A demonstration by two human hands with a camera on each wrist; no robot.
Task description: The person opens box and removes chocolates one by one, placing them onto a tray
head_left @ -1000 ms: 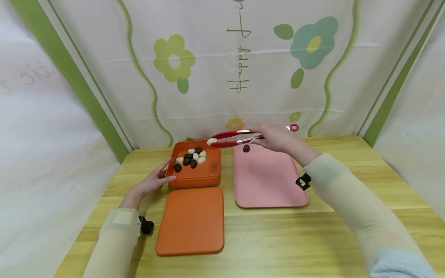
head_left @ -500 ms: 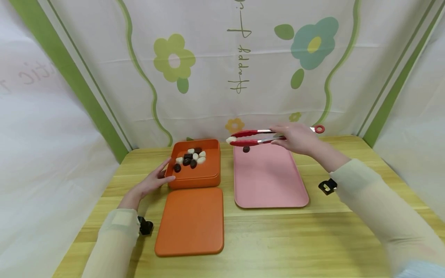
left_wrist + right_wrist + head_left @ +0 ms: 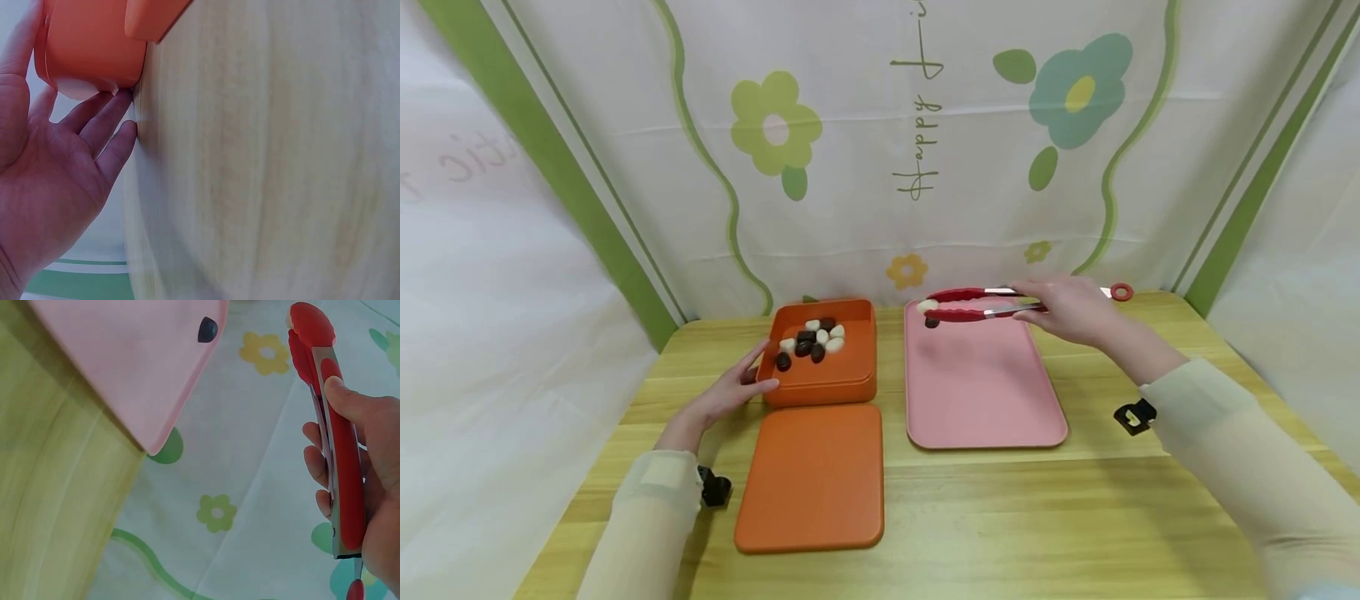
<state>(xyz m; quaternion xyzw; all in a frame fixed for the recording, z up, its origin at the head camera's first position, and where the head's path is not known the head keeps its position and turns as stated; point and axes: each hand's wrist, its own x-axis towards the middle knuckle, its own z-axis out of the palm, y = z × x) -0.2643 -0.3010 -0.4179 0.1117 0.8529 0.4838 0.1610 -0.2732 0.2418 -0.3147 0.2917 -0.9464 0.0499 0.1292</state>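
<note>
My right hand (image 3: 1071,308) grips red-tipped tongs (image 3: 342,456) near the middle of their length. Between the tong tips a white pebble-like piece (image 3: 927,307) is pinched, above the far left corner of the pink tray (image 3: 985,400). A dark piece (image 3: 207,330) lies in that corner of the tray, partly covered by the tongs in the head view. My left hand (image 3: 730,396) rests against the left side of the orange box (image 3: 823,392), fingers spread and touching it. Inside the box sit several white and dark pieces (image 3: 817,352), some rounded and at least one square.
An orange lid (image 3: 812,479) lies flat on the wooden table (image 3: 970,517), directly in front of the box. Behind the table hangs a flower-patterned white cloth (image 3: 850,208), with more cloth at both sides. A narrow strip of table separates box and tray.
My right hand has carried the tongs and the white piece rightward, from over the box's edge to over the tray. My left hand, the box and the lid stay put.
</note>
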